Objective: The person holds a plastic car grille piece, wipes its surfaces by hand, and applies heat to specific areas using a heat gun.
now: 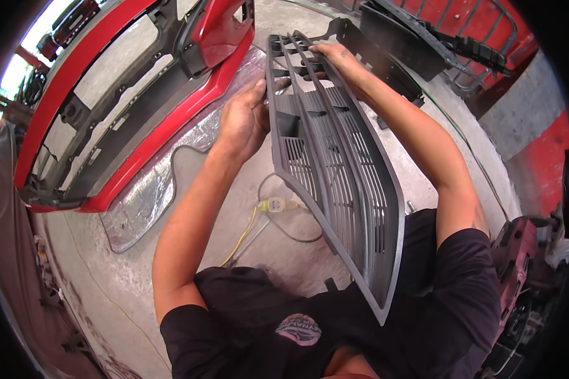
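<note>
A long dark grey car grille (335,151) with slatted bars stands raised between my arms, its pointed end toward my chest. My left hand (243,120) grips its left edge near the far end, thumb along the side and fingers reaching behind it. My right hand (332,58) holds the far right edge, fingers partly hidden by the bars. To the left lies a red car bumper (155,151) with black inner framing, resting over a silver reflective sheet (145,202). The bumper is apart from both hands.
On the concrete floor (101,265) below sit a power outlet box (276,204) and a yellow cord (243,237). Black plastic parts (398,38) and a red metal rack (493,31) stand at the far right. A dark cover (12,252) hangs at left.
</note>
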Available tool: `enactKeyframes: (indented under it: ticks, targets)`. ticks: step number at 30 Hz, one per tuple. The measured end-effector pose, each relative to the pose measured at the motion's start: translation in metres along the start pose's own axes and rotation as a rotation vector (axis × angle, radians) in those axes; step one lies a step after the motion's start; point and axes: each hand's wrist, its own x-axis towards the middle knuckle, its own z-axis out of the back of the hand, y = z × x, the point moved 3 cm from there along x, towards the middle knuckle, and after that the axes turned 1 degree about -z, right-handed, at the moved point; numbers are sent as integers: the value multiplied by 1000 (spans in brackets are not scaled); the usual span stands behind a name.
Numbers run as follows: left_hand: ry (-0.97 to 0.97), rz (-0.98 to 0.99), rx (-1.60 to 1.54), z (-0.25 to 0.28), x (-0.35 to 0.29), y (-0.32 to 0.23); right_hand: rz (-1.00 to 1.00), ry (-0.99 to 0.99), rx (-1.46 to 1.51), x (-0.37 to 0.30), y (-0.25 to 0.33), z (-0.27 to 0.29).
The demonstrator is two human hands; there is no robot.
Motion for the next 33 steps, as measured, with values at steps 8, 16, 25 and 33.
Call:
enactKeyframes:
  ticks: [8,16,25,33]
  targets:
    - [53,-8,25,1,7,4,-48,-11,-69,20,-16,23]
    - [50,-11,59,10,4,4,-47,-1,-120,12,-17,8]
    - [-156,117,343,77,-16,24,-92,201,-84,18,-76,0]
    - [-270,137,355,151,-31,49,-239,332,-1569,1,-266,128]
